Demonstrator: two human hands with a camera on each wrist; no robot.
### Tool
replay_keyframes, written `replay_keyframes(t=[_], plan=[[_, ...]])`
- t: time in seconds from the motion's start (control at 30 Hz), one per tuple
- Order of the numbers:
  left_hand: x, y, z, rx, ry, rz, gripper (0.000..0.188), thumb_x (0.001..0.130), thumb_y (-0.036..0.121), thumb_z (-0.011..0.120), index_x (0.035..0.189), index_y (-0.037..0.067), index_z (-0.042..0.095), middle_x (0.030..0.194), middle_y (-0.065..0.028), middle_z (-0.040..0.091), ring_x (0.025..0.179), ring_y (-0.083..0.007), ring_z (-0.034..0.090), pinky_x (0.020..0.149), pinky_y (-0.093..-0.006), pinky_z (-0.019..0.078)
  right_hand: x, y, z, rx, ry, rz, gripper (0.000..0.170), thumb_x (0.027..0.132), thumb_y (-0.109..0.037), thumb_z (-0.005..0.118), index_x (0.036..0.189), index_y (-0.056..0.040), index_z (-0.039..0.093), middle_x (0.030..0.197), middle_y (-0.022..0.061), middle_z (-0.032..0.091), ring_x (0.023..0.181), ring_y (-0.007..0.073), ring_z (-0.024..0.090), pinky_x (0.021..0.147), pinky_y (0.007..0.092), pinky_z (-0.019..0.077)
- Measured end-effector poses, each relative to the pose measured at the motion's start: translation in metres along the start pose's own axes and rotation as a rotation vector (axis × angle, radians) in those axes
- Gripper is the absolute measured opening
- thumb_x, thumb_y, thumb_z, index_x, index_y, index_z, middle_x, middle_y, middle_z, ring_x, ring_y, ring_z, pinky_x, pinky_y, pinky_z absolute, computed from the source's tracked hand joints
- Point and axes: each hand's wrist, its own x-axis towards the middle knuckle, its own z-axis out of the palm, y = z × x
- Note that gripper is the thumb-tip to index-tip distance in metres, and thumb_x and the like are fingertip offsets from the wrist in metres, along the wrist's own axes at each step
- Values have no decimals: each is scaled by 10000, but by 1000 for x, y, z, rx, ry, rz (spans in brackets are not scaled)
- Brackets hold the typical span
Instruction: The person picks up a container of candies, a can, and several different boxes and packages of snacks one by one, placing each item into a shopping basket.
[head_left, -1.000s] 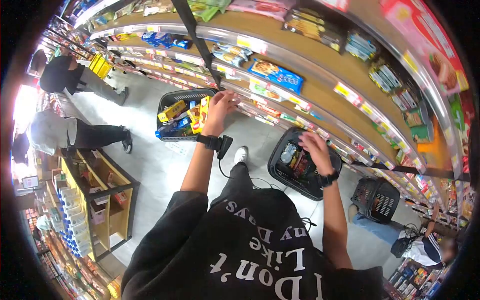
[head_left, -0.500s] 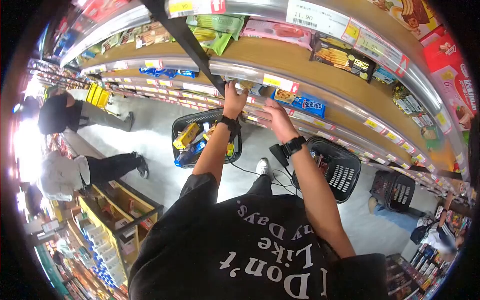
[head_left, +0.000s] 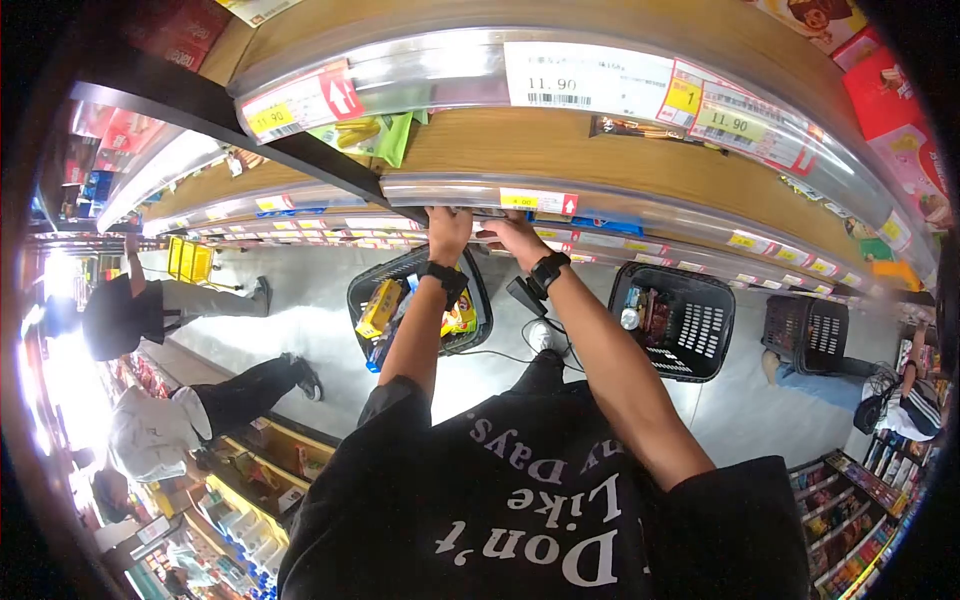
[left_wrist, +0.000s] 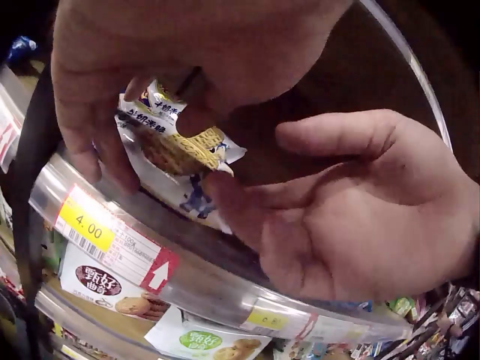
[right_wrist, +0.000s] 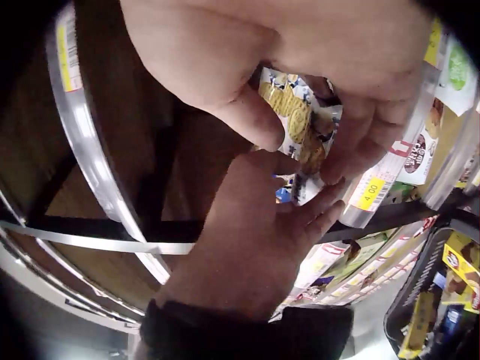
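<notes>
A white biscuit packet [left_wrist: 187,161] with yellow waffle-like biscuits and blue print lies on the shelf, just behind the clear price rail. My left hand [head_left: 449,230] curls over one end of it, thumb and fingers to either side. From the other end my right hand [head_left: 518,240] reaches in, fingertips on the wrapper, and the packet [right_wrist: 289,112] shows between its thumb and fingers in the right wrist view. The rail hides the packet in the head view. To the right on the same shelf, a blue packet [head_left: 600,224] pokes out under the rail.
Below on the floor are a black basket [head_left: 487,300] of snack boxes and a second basket [head_left: 705,325] with a few items. A dark post [head_left: 330,170] divides the shelves at left. Other people [head_left: 165,420] stand in the aisle, and another basket [head_left: 825,330] is at far right.
Both hands have gone up to the shelf, the right moving left from over its basket to join the left at the biscuit packet. My head has come closer to the shelves.
</notes>
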Motion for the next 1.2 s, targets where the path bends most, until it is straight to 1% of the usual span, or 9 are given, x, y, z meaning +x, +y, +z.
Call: replay_keyframes(t=[0.1,0.27,0.47,0.57,0.6,0.67,0.87,1.07,1.2], plan=[[-9,-27,2,-45,-56,-215,615,828,96,658,1360,-26,374,1297,-317,469,1155,-459,490,1033,-473,395,-1,8,3,-117,79,-111,543,900,-140,661,1389,-104,428,1130,50,658,963,141,657,734,279,520],[-12,-6,-11,-489,-66,-314,550,856,14,601,1361,-14,382,1236,-175,531,1089,-263,556,941,-375,459,-16,12,14,-96,118,-293,637,877,-96,744,1359,-92,328,1040,20,617,901,100,642,711,273,552],[-65,78,-29,-616,-44,-261,604,863,-103,526,1421,56,359,1233,-124,535,957,-147,604,836,-287,498,-47,17,20,8,261,-509,334,845,-169,802,1093,6,664,975,31,683,855,84,639,706,241,540],[-100,113,-28,-764,63,-315,644,873,-93,532,1459,82,328,1057,-100,641,902,-132,610,767,-250,495,-93,18,-11,-185,245,-503,395,805,-209,823,1045,58,658,887,99,713,754,97,634,660,283,528],[-113,117,-36,-781,-51,-354,706,854,-130,534,1482,47,262,1391,-132,414,1092,-199,596,869,-301,519,-116,15,-21,-40,182,-422,388,825,-220,814,1055,52,661,883,69,693,758,87,627,633,252,512],[-132,142,-27,-758,38,-194,706,864,-119,559,1482,45,260,1462,-140,341,1154,-231,570,912,-337,531,-162,6,-47,28,130,-240,380,847,-231,802,1080,37,668,901,42,677,767,85,621,622,240,502],[-175,213,-6,-886,-149,-487,551,978,85,556,1470,44,312,1488,-149,404,1122,-255,621,824,-396,605,-270,-2,-136,89,130,-30,360,875,-257,767,1130,-21,672,921,20,674,770,64,611,636,207,482],[-200,267,35,-951,-543,-365,374,978,46,559,1341,2,476,1317,-136,579,1066,-235,651,827,-406,619,-361,-7,-215,-213,167,-310,399,853,-151,785,1212,-44,647,1109,72,644,915,95,617,707,219,515],[-229,327,80,-1008,-630,-356,380,936,-42,599,1299,9,500,1281,-140,593,1054,-210,652,846,-392,625,-419,19,-263,98,270,-315,525,843,-104,787,1311,-22,562,1196,70,624,1009,126,615,813,261,531]])
